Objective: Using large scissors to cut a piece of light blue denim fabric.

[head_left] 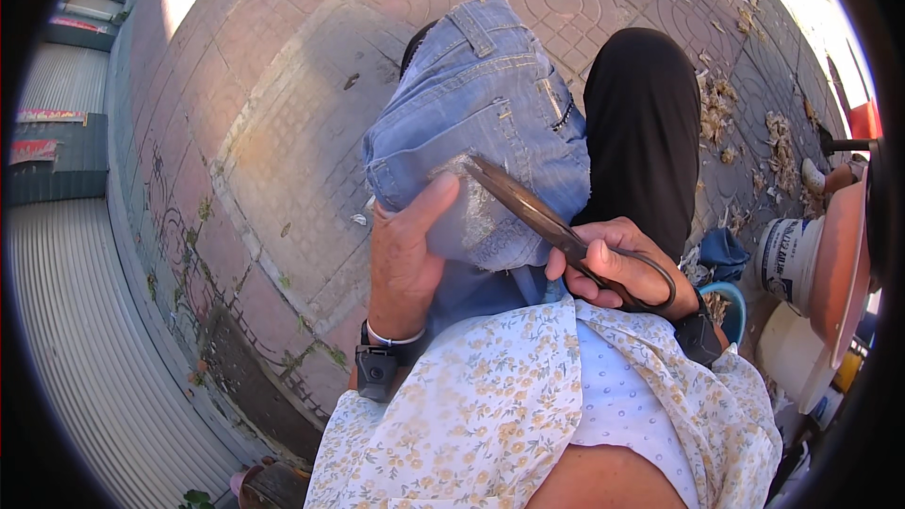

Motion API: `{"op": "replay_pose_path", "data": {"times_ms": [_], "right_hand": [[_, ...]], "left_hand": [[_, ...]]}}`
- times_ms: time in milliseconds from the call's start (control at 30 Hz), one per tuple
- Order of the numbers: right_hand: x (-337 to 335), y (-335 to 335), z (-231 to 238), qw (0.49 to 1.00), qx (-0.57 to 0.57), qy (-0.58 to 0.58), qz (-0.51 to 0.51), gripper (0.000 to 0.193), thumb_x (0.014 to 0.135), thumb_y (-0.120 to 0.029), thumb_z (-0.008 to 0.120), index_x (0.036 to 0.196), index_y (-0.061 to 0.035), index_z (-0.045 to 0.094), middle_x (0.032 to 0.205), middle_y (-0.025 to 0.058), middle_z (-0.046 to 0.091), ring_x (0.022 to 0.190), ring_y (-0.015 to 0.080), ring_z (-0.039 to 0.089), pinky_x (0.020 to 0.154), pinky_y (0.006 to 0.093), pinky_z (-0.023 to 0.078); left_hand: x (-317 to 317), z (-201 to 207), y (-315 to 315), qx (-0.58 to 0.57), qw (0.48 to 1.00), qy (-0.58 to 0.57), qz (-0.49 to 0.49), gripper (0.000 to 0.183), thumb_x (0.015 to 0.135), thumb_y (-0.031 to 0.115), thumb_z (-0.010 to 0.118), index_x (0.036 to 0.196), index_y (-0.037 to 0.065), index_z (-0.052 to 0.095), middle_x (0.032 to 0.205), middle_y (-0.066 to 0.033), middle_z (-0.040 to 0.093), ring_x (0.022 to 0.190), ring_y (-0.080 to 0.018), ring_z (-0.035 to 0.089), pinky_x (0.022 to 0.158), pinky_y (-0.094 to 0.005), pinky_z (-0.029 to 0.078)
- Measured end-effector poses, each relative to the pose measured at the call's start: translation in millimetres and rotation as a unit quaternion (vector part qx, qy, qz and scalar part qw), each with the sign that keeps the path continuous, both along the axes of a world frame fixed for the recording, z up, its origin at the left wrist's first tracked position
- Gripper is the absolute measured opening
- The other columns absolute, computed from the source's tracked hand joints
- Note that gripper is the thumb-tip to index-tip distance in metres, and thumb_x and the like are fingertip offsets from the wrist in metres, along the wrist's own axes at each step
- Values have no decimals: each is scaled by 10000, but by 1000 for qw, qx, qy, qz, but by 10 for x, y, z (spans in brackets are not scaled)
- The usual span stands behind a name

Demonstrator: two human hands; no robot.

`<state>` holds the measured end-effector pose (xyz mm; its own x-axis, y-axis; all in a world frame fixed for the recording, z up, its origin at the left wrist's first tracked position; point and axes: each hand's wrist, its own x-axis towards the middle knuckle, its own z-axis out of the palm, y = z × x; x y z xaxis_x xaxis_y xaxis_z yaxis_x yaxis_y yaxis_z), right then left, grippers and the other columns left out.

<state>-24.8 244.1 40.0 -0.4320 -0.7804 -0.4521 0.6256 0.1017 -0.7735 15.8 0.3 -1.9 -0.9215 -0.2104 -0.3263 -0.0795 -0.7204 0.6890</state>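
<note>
Head view: the blue jeans point(481, 113) lie draped over my lap and knee, waistband away from me, with a pale, frayed patch facing up near the middle. My left hand point(405, 259) is closed around the fabric just beside that patch, thumb laid across the top, keeping the cloth bunched and raised. My right hand point(613, 264) is closed through the loop handles of the dark scissors point(537, 212), whose blades look nearly shut and rest with the tip touching the worn patch.

The chief risk, as I judge it, is my left thumb: it lies very near the blade line, and a slip of the scissors on the bunched denim could nick it. The cloth is doubled over my knee, so the blades could also catch a layer underneath that I cannot see. My black trouser leg point(641, 123) sits right under and beside the jeans, and a deep bite could reach it too.

Out to my right stand a white bucket point(787, 254), its inside hidden from here, and a large terracotta-coloured pot point(844, 254) seen edge on; I cannot tell what either holds. A blue rimmed tub point(731, 306) shows near my right wrist with some pale scraps in it. Dry shavings point(778, 146) are scattered over the paved floor point(311, 132).
</note>
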Motion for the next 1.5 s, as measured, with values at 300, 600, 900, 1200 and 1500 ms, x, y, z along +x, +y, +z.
{"op": "replay_pose_path", "data": {"times_ms": [300,600,900,1200,1500], "right_hand": [[59,-142,-151,999,-24,42,-25,537,1046,-503,446,1080,7,610,695,-15,499,507,22,400,466,187,309],[-132,-110,151,996,-22,71,-48,514,1025,-483,514,1070,14,638,700,-10,525,516,17,408,464,187,294],[20,23,-28,1000,-5,10,-14,499,1028,-478,508,1058,1,642,688,-18,512,518,11,397,479,186,297],[21,7,-5,1000,5,8,-1,495,1028,-481,507,1050,-5,641,685,-17,509,518,12,396,478,187,298],[13,11,23,1000,9,-7,0,524,1029,-503,490,1041,-1,639,677,-20,497,523,17,391,480,195,299]], "left_hand": [[11,-15,45,-10,1000,-5,3,383,875,57,705,1247,4,633,1178,-95,688,1054,-198,665,937,-349,517],[8,87,13,6,1000,6,-4,360,868,36,694,1225,18,655,1171,-84,695,1030,-179,672,912,-330,523],[0,-26,13,0,1000,2,7,416,853,10,702,1263,23,633,1197,-77,685,1058,-183,663,933,-331,515],[6,-17,7,0,1000,3,9,422,849,0,702,1265,23,632,1190,-81,685,1054,-185,664,936,-327,513],[2,30,30,0,1000,14,8,407,861,10,699,1262,17,632,1198,-92,684,1055,-193,666,937,-332,518]]}}
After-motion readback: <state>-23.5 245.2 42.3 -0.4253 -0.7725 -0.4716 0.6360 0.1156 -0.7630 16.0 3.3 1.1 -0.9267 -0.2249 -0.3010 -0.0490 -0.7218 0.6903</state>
